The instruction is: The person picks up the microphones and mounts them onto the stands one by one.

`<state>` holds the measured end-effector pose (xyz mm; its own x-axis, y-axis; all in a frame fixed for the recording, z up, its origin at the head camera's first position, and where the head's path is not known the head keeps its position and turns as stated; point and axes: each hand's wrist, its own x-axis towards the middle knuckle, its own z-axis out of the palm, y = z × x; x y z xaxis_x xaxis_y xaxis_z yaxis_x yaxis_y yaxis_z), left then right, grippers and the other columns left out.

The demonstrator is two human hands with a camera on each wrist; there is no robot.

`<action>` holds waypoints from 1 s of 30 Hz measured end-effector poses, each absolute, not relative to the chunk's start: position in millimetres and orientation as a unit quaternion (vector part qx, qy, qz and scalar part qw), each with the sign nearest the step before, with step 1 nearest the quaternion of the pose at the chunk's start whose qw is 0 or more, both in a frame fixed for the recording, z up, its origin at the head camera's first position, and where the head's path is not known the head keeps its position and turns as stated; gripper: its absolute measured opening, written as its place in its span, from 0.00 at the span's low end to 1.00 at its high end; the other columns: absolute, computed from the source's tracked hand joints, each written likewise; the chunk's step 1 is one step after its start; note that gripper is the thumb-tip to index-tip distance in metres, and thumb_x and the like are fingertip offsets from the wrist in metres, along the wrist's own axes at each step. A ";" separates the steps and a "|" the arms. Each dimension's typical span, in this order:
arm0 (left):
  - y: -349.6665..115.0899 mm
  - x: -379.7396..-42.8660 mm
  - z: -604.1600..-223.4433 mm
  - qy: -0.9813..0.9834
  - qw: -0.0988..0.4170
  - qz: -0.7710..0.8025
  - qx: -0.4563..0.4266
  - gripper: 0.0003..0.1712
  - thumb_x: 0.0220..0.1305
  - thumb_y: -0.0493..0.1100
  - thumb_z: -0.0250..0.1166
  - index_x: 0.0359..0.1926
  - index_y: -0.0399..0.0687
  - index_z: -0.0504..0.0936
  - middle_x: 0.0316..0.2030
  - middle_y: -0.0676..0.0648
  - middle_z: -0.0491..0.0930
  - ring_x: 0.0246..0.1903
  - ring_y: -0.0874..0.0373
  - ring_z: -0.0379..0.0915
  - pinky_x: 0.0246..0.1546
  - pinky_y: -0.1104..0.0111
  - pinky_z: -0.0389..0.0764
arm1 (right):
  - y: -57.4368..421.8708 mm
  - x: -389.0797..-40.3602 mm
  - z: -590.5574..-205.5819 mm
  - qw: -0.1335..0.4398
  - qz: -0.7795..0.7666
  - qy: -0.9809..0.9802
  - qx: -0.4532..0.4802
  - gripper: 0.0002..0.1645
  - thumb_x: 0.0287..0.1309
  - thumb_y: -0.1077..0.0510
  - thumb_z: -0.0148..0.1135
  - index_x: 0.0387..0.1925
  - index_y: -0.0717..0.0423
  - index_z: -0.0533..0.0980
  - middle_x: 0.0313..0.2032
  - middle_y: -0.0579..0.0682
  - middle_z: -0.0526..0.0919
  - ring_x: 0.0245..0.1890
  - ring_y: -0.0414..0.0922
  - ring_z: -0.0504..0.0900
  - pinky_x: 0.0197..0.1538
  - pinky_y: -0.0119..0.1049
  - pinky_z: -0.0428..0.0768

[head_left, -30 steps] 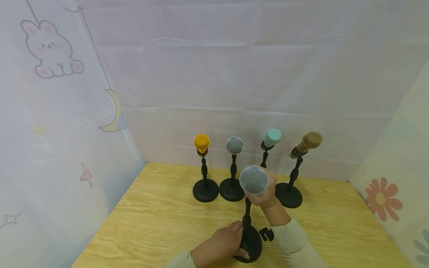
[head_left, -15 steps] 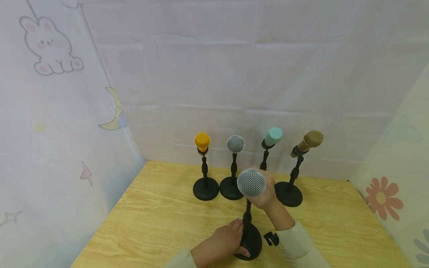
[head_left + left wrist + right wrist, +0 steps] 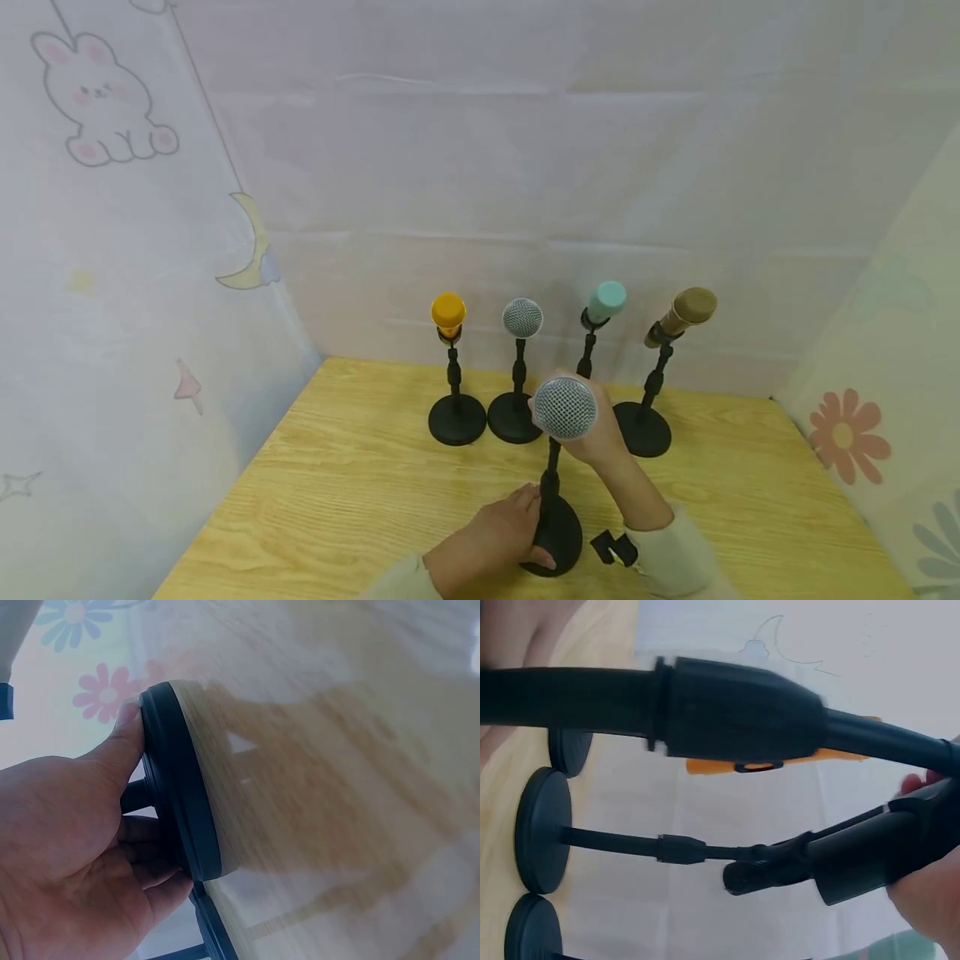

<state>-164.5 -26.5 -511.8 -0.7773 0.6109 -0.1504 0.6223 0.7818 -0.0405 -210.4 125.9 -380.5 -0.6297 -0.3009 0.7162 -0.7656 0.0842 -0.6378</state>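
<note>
My right hand (image 3: pixel 600 429) holds a black microphone (image 3: pixel 877 851) with a silver mesh head (image 3: pixel 566 407). The microphone is at the top of a black desk stand; how it meets the stand is hidden. The stand's pole (image 3: pixel 742 712) crosses the right wrist view. My left hand (image 3: pixel 501 529) grips the stand's round base (image 3: pixel 562 533) on the table. In the left wrist view, the thumb lies at one edge of the base (image 3: pixel 180 780) and the fingers are at the opposite side. A small black clip-like piece (image 3: pixel 613 547) lies beside the right sleeve.
Behind the hands, microphones on black stands form a row: orange (image 3: pixel 448 312), silver-headed (image 3: pixel 522 319), mint green (image 3: pixel 606 301) and gold (image 3: pixel 690 308). They stand near the back edge of the wooden table (image 3: pixel 345 467), before a pale cloth backdrop (image 3: pixel 480 167).
The right forearm has shifted slightly right and down, while the held microphone's head stays nearly in place. The left hand remains on the base. The whole view has shifted a little.
</note>
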 end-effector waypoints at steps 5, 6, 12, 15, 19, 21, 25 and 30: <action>-26.7 -164.4 -511.6 0.943 0.072 -0.032 0.322 0.53 0.59 0.77 0.57 0.73 0.47 0.69 0.74 0.52 0.63 0.72 0.62 0.60 0.61 0.75 0.74 | 124.6 -214.9 -383.7 0.136 0.653 -0.616 0.418 0.20 0.59 0.79 0.58 0.38 0.51 0.80 0.36 0.38 0.82 0.33 0.38 0.80 0.42 0.27 0.82; -26.7 -164.5 -511.5 0.944 0.075 -0.029 0.320 0.53 0.59 0.77 0.57 0.73 0.47 0.69 0.74 0.52 0.63 0.72 0.62 0.60 0.61 0.75 0.74 | 124.6 -215.6 -383.8 0.152 0.638 -0.624 0.425 0.19 0.58 0.79 0.60 0.38 0.52 0.80 0.36 0.38 0.82 0.32 0.38 0.80 0.42 0.27 0.82; -26.6 -165.6 -511.1 0.945 0.087 -0.016 0.316 0.53 0.59 0.76 0.58 0.74 0.47 0.68 0.74 0.52 0.62 0.73 0.62 0.59 0.61 0.73 0.74 | 125.2 -216.8 -383.0 0.216 0.567 -0.667 0.432 0.11 0.52 0.80 0.64 0.33 0.65 0.77 0.30 0.54 0.80 0.30 0.42 0.77 0.40 0.26 0.80; -26.9 -166.2 -511.5 0.943 0.084 -0.017 0.321 0.53 0.59 0.76 0.58 0.74 0.46 0.68 0.74 0.51 0.63 0.73 0.62 0.60 0.61 0.73 0.75 | 125.8 -216.8 -382.5 0.234 0.540 -0.690 0.422 0.13 0.49 0.80 0.65 0.31 0.62 0.77 0.29 0.54 0.80 0.28 0.39 0.76 0.37 0.25 0.79; -27.6 -166.9 -512.5 0.943 0.076 -0.019 0.325 0.53 0.59 0.76 0.58 0.74 0.46 0.68 0.74 0.50 0.63 0.72 0.61 0.60 0.59 0.73 0.76 | 126.0 -218.3 -384.5 0.223 0.554 -0.686 0.417 0.15 0.47 0.82 0.65 0.31 0.62 0.78 0.28 0.55 0.80 0.28 0.40 0.77 0.38 0.25 0.79; -28.0 -166.9 -512.6 0.943 0.073 -0.021 0.325 0.53 0.59 0.77 0.57 0.74 0.46 0.68 0.74 0.50 0.63 0.73 0.61 0.60 0.58 0.74 0.77 | 125.9 -219.1 -386.9 0.210 0.567 -0.676 0.421 0.13 0.48 0.81 0.65 0.32 0.65 0.77 0.29 0.57 0.79 0.29 0.42 0.77 0.39 0.25 0.80; -28.7 -166.1 -514.1 0.942 0.082 -0.011 0.324 0.53 0.59 0.76 0.58 0.74 0.46 0.68 0.75 0.50 0.62 0.73 0.61 0.60 0.58 0.73 0.77 | 126.4 -219.9 -396.0 0.225 0.553 -0.670 0.441 0.07 0.56 0.74 0.66 0.33 0.64 0.77 0.29 0.57 0.79 0.28 0.46 0.78 0.42 0.23 0.80; -28.5 -165.3 -515.5 0.942 0.077 -0.016 0.326 0.53 0.60 0.76 0.58 0.74 0.45 0.68 0.74 0.50 0.63 0.72 0.61 0.60 0.57 0.74 0.78 | 126.4 -220.5 -402.8 0.241 0.544 -0.668 0.447 0.05 0.61 0.67 0.67 0.34 0.63 0.77 0.29 0.55 0.79 0.28 0.44 0.78 0.43 0.23 0.80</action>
<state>-165.3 -28.5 -515.5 -0.7753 0.6123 -0.1546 0.6172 0.7865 0.0198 -220.5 126.4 -402.8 -0.4844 -0.3358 0.8078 -0.8593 0.0093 -0.5114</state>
